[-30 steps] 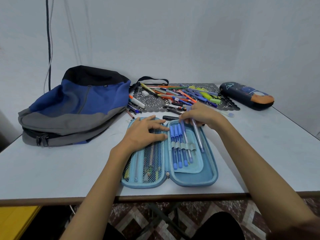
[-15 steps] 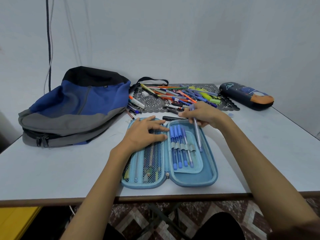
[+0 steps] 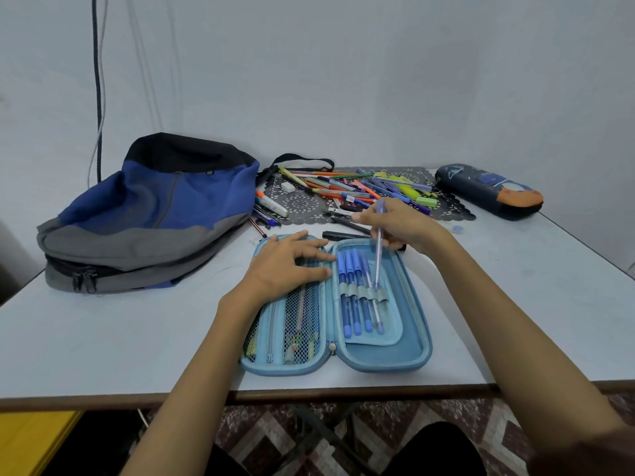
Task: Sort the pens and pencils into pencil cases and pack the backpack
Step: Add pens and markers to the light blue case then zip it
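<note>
Spreading across the lower view, the pale desk (image 3: 103,338) carries everything. A blue, grey and black backpack (image 3: 154,214) lies slumped at its far left. Near the front edge, a light-blue pencil case (image 3: 412,359) lies opened flat in two halves. A dark pencil case (image 3: 488,190) with an orange end lies closed at the far right. Between the backpack and the dark case, a black lace mat (image 3: 299,204) holds a loose pile of pens (image 3: 354,188).

The left grip (image 3: 288,266) is released, its straight fingers pressing flat on the case's mesh pocket (image 3: 302,324). The right grip (image 3: 402,225) pinches a translucent blue pen (image 3: 378,255) above the right half. The pen stands steeply, its lower end at the elastic band, just beside four blue pens (image 3: 355,290) already held in the loops. A black marker (image 3: 340,235) lies on the desk just beyond the case, and a white eraser (image 3: 288,187) sits on the mat.
</note>
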{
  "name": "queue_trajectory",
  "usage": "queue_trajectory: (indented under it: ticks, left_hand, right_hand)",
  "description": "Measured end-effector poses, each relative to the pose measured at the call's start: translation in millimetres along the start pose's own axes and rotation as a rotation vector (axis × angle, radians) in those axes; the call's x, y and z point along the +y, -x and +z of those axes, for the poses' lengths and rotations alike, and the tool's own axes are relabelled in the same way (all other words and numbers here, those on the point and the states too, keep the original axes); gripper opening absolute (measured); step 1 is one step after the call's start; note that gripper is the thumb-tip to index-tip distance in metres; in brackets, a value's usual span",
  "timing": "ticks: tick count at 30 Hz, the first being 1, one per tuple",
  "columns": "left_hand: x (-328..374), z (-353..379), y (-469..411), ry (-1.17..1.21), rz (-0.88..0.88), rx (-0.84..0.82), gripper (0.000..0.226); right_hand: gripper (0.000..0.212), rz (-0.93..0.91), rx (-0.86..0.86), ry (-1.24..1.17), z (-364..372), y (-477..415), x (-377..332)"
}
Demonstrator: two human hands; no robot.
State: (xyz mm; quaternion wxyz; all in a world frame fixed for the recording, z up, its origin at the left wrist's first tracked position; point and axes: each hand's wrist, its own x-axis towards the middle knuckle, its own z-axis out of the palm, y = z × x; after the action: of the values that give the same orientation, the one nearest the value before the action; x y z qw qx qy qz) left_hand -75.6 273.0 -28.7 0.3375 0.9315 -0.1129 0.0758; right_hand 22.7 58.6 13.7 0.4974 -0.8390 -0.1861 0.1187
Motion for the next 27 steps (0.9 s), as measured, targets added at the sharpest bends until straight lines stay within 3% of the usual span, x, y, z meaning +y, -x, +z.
queue_trajectory:
  ticks: [9,13,17,27]
  left_hand:
    - [2,0,1,-0.004,-0.007,0.007,0.029]
    - [2,0,1,-0.008,-0.009,0.005,0.029]
    - [2,0,1,-0.009,-0.005,0.003,0.029]
    - [1,0,1,-0.009,-0.006,0.001,0.031]
  right_hand:
    - [0.039,0.136,-0.112,0.041,-7,-9,0]
    - [0.041,0.084,-0.037,0.106,-6,-12,0]
    - [0.037,0.087,-0.117,0.073,-6,-10,2]
    - [0.041,0.086,-0.120,0.092,-4,-5,1]
